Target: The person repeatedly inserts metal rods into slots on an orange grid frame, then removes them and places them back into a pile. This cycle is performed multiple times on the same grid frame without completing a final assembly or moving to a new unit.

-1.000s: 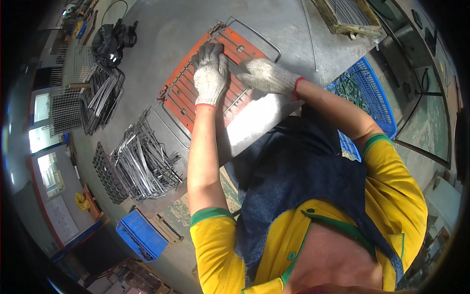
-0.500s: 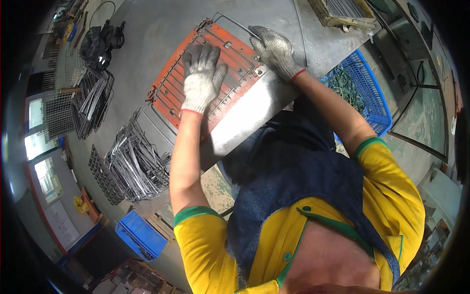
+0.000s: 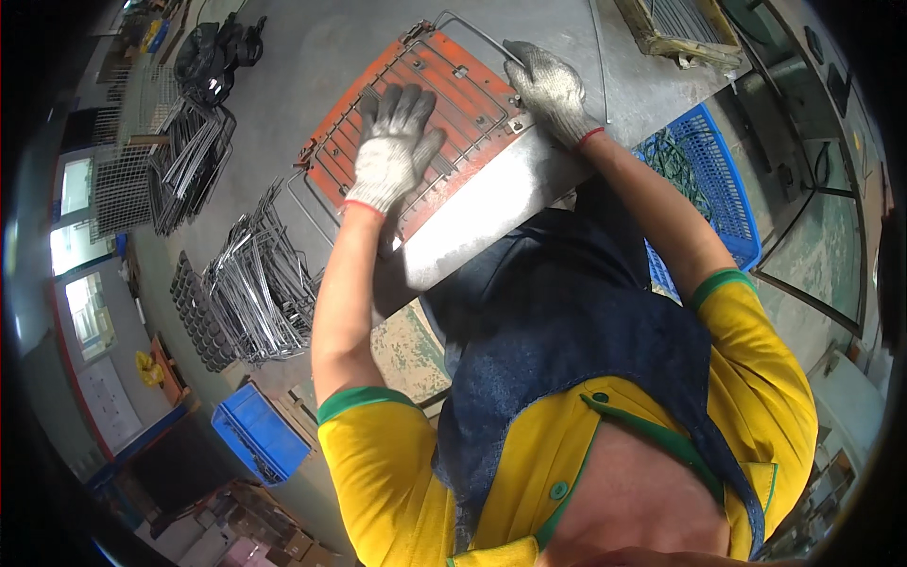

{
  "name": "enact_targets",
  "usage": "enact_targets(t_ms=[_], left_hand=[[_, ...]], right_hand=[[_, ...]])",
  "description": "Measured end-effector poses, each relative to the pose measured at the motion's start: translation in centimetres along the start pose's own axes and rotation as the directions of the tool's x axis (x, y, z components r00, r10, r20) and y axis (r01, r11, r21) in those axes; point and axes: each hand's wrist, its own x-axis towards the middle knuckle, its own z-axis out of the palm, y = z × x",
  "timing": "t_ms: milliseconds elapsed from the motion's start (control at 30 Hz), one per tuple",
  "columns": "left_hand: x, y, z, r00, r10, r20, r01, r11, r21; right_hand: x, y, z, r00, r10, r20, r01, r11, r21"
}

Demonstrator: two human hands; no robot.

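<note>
An orange fixture plate (image 3: pixel 444 59) lies tilted on the metal table in front of me, with thin parallel wires laid across it in a grid. My left hand (image 3: pixel 389 156), in a white knit glove with grey fingers, rests flat on these wires, fingers stretched out and thumb apart. At the plate's right side, my right hand (image 3: pixel 553 92), gloved the same way, has its fingers closed round a bent metal rod (image 3: pixel 477 36) that loops out from the plate's far edge. The palm hides the part it grips. A bare metal sheet (image 3: pixel 472 213) borders the plate's near side.
Bundles of bent wire (image 3: pixel 260 288) lie on the table's left, with more wire frames (image 3: pixel 192 156) beyond. A black bag (image 3: pixel 203 61) sits at far left. To my right stands a blue basket (image 3: pixel 726 180) holding green strands; a framed rack (image 3: pixel 685 33) lies at far right.
The whole view has shifted slightly. My left hand has slid a little left and nearer to me over the wires; my right hand still grips the rod.
</note>
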Motion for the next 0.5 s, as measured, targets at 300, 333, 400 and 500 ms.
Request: enact_targets(t_ms=[300,333,400,500], left_hand=[[-4.1,-0.7,-4.4,0.985,-0.150,-0.084,0.153,0.988,0.029],[-3.4,-0.6,-3.8,0.977,-0.080,-0.198,0.111,0.982,0.152],[-2.6,-1.0,-2.1,0.964,-0.110,-0.241,0.137,0.986,0.095],[-2.1,-0.3,-2.4,0.967,-0.202,0.156,0.195,0.979,0.057]], right_hand=[[0.0,-0.6,-0.8,0.974,0.201,0.107,-0.216,0.965,0.152],[0.0,-0.5,-0.7,0.974,0.198,0.112,-0.214,0.965,0.151],[0.0,-0.8,-0.7,0.976,0.182,0.121,-0.201,0.966,0.160],[0.0,-1.1,-1.0,0.978,0.174,0.117,-0.192,0.965,0.177]])
